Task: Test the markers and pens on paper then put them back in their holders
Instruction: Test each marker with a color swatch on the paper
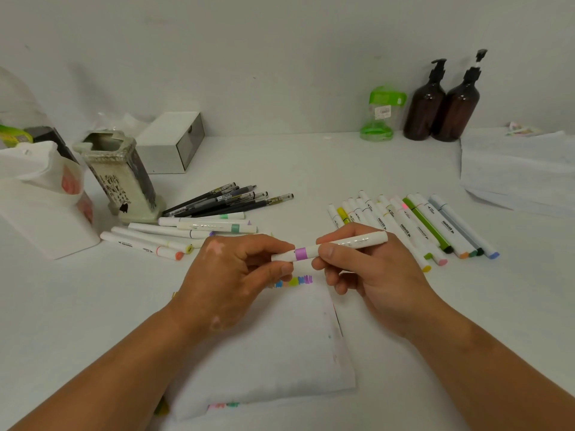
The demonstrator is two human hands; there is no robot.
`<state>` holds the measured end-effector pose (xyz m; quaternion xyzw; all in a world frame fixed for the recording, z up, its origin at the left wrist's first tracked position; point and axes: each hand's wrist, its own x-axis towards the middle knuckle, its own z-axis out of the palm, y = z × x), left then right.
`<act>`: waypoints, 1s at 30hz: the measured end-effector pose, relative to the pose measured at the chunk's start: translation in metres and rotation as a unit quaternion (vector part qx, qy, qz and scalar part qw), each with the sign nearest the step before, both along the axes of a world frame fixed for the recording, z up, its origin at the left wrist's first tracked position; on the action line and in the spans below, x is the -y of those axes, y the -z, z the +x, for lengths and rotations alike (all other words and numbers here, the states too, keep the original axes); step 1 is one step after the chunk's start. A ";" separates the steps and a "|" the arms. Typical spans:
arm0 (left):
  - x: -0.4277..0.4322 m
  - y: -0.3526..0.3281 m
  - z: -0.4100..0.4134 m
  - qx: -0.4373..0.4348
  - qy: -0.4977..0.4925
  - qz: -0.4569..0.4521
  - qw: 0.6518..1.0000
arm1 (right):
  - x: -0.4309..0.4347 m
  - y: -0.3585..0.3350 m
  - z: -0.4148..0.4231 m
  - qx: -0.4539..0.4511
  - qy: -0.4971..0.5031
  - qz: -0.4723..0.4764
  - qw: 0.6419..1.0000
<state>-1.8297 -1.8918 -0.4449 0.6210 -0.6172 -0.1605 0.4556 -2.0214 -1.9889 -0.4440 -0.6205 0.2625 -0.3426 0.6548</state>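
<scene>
Both hands hold one white marker with a purple band point(329, 246) level above the paper point(280, 343). My left hand point(230, 275) pinches its capped left end; my right hand point(364, 269) grips the barrel. Short colour swatches point(294, 281) run along the paper's top edge. A row of white markers point(413, 225) lies to the right, and another loose group of markers point(174, 234) to the left. Dark pens point(227, 200) lie in a fan behind the left group. A worn square pen holder point(121, 175) stands at the left with nothing showing inside.
A white holder with a cloth point(40, 194) sits at the far left. A grey box point(174, 144) stands behind the square holder. Two brown pump bottles point(441, 107) and a green-lidded jar point(382, 113) line the back wall. A paper stack point(516, 169) lies at the right.
</scene>
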 end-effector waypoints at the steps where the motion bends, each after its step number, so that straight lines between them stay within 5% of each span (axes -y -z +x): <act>1: 0.000 0.000 0.001 0.011 0.001 -0.006 1.000 | 0.000 0.000 0.000 0.000 -0.003 0.001 1.000; 9: 0.008 -0.001 0.011 0.057 -0.021 -0.018 0.998 | 0.011 -0.011 -0.011 -0.037 -0.007 -0.047 0.998; 11: 0.008 0.001 0.016 0.079 -0.017 -0.009 0.997 | 0.014 -0.013 -0.017 -0.117 -0.013 -0.123 0.985; 16: 0.008 0.008 0.019 0.070 0.010 0.037 0.997 | -0.002 -0.005 -0.009 -0.353 0.007 -0.329 0.876; 22: 0.007 0.003 0.027 0.081 -0.012 0.081 0.993 | 0.014 -0.006 -0.014 -0.438 0.136 -0.366 0.810; 30: 0.001 0.002 0.030 0.102 0.076 0.148 0.981 | 0.031 -0.007 0.017 -0.632 0.178 -0.406 0.635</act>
